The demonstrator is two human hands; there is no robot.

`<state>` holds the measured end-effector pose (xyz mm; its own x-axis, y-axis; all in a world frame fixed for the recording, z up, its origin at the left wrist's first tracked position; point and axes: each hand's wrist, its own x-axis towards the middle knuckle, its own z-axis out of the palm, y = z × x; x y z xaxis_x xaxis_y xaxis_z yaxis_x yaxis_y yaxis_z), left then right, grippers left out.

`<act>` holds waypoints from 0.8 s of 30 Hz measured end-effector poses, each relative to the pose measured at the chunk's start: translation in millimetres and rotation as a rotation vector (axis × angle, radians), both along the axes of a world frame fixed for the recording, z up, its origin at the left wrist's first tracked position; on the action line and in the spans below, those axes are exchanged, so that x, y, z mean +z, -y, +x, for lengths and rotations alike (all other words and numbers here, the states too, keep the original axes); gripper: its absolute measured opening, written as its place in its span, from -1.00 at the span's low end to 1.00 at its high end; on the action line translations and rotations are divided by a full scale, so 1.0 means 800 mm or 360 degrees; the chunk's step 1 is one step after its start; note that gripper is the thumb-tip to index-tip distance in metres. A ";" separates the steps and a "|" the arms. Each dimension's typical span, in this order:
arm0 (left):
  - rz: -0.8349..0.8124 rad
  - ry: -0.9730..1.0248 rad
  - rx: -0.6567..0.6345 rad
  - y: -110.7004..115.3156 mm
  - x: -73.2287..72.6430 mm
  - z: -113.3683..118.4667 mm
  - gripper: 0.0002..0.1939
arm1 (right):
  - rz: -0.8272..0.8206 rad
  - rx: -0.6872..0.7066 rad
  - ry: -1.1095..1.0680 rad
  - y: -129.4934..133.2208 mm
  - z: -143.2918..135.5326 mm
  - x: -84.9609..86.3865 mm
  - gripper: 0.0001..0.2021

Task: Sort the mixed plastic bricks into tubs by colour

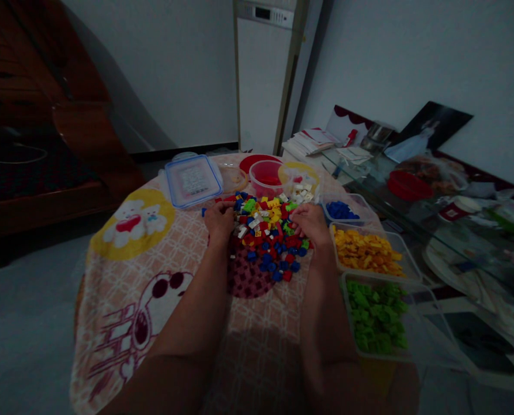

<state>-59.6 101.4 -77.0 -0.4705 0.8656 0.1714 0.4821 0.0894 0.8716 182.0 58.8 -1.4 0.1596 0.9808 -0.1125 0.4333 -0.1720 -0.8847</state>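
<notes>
A loose heap of toy building bricks (pixel 265 222) in red, blue, yellow, white and green lies in the middle of the cloth-covered table. At its left edge is my left hand (pixel 220 222), fingers bent and drawn together against the bricks. On the heap's right side my right hand (pixel 311 223) has its fingers curled in over some bricks. Whatever sits between the fingertips of either hand is too small and dark to make out. Right of my right hand stand clear boxes of sorted bricks: blue bricks (pixel 341 211), yellow bricks (pixel 365 252) and green bricks (pixel 375 317).
White bricks (pixel 302 193) sit in a clear container behind the heap, beside a pinkish round tub (pixel 265 178). A blue-rimmed lid (pixel 194 181) lies at the back left. A cluttered glass-topped table (pixel 369 199) adjoins on the right; a wooden seat (pixel 84 199) stands left.
</notes>
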 end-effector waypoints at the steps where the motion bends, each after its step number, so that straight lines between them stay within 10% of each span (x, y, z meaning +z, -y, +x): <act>1: 0.0001 -0.0003 0.0002 0.000 0.000 0.000 -0.63 | 0.0048 -0.0106 -0.0045 -0.003 0.004 -0.002 -0.97; 13: 0.0012 -0.0022 -0.0003 -0.001 -0.003 0.000 -0.63 | 0.0547 -0.1076 -0.0040 -0.018 0.045 -0.021 -0.56; 24: 0.0009 -0.0044 0.0010 0.000 0.001 0.000 -0.65 | -0.0123 0.0191 0.0508 0.003 0.023 0.001 -0.74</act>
